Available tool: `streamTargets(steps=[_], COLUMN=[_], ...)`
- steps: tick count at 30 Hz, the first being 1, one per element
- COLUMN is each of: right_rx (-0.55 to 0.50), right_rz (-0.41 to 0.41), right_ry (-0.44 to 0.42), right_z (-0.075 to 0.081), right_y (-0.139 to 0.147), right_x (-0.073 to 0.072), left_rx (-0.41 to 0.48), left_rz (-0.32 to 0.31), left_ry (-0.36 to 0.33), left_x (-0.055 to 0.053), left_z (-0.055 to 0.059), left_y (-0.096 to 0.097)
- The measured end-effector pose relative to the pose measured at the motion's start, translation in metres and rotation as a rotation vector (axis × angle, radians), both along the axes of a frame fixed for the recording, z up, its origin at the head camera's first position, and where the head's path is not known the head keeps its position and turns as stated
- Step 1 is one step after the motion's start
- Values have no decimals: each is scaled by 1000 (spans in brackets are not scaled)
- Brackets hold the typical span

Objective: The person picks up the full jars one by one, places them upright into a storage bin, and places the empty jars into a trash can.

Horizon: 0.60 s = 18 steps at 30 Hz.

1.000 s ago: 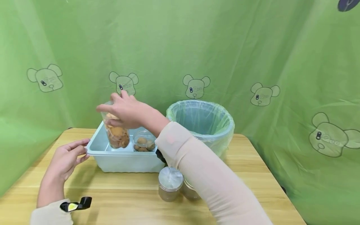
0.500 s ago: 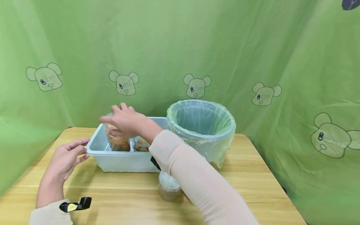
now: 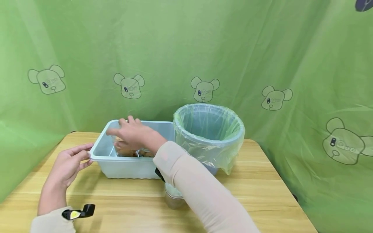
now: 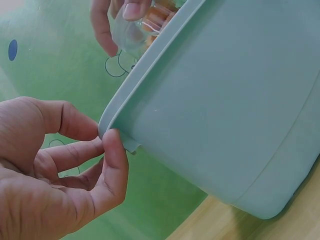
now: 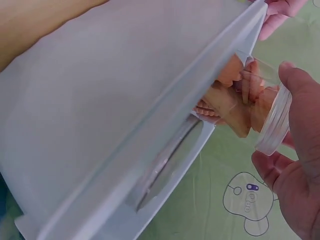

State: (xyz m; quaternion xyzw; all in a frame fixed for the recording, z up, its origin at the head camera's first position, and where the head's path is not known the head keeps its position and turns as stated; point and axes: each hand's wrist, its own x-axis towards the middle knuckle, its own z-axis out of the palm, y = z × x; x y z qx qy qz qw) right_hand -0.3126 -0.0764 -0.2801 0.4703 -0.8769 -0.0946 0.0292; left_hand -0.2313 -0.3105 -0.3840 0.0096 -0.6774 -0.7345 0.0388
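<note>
In the head view my left hand point(image 3: 65, 165) pinches the near left corner of a light blue plastic bin point(image 3: 131, 169). The left wrist view shows thumb and fingers meeting at the bin's rim point(image 4: 145, 70). My right hand point(image 3: 132, 134) is lowered into the bin and grips a clear jar point(image 5: 247, 97) by its top end. Orange and tan biscuit-like pieces fill that jar. Beside it in the bin is a low clear jar point(image 3: 146, 153) with round brown pieces, partly hidden by my right hand and wrist. Whether the held jar touches the bin's floor is hidden.
A round blue bucket point(image 3: 201, 121) with a green plastic liner point(image 3: 211, 152) stands right of the bin. A clear jar with a pale top point(image 3: 174, 195) stands on the wooden table point(image 3: 125, 210), mostly behind my right sleeve. Green sheeting hangs around the table.
My right hand has moved down with the tall jar, bringing it deeper into the bin. The left hand stays on the corner. My right sleeve now covers more of the jars in front.
</note>
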Motion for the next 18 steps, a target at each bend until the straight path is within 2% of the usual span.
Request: streamTargets(steps=[6,10,18], right_rx=[-22,-36,-50], right_rz=[-36,-41,-72], right_ry=[-53,-70,-95], right_z=[-7,-13,-21], right_y=[-1,0,0], right_x=[-2,-2,-3], left_rx=[-12,-37,-33], left_rz=[3,13,13], left_ry=[-6,-12,-4], left_x=[-1,-1,0], left_z=[0,0,0], left_y=[0,1,2])
